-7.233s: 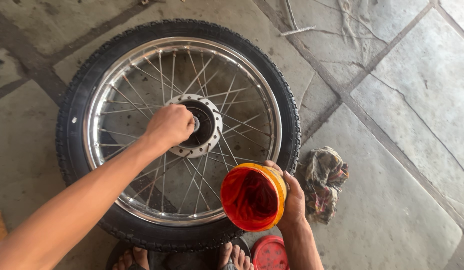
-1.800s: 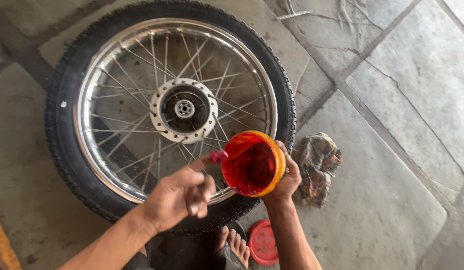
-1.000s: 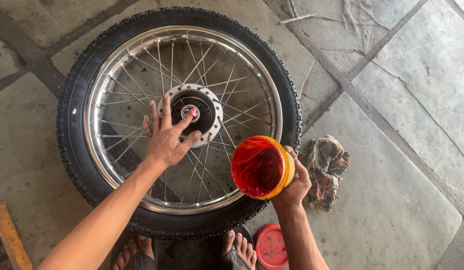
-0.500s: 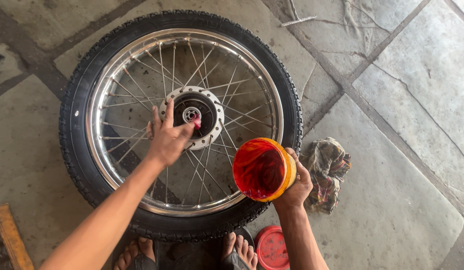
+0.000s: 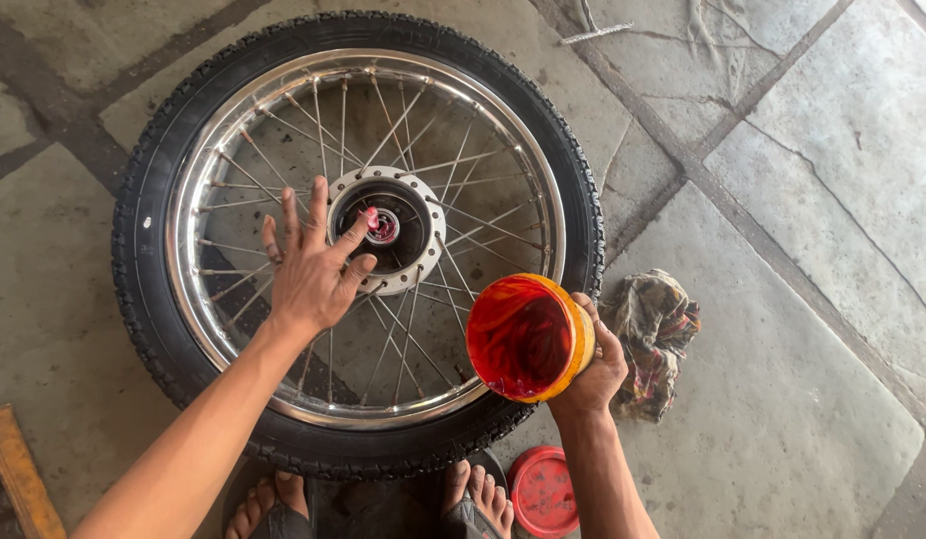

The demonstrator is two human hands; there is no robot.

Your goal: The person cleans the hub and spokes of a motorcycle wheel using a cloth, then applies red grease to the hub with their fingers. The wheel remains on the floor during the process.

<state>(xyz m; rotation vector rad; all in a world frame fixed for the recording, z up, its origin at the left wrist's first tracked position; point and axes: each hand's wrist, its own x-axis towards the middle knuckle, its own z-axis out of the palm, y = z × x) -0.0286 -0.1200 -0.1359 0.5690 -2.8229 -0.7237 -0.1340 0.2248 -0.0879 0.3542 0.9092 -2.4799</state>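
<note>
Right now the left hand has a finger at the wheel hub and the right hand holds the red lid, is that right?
Not quite. In the head view the right hand holds the orange tub of red grease; the red lid lies on the floor. The left hand fingers the wheel hub.

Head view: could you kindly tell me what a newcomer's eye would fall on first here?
A large spoked wheel with black tyre and chrome rim lies flat on the stone floor, filling the left. The left hand touches a red-smeared fingertip to its central hub. The right hand holds an orange tub of red grease beside the tyre.

Stone floor: wheel, rag, red lid
</note>
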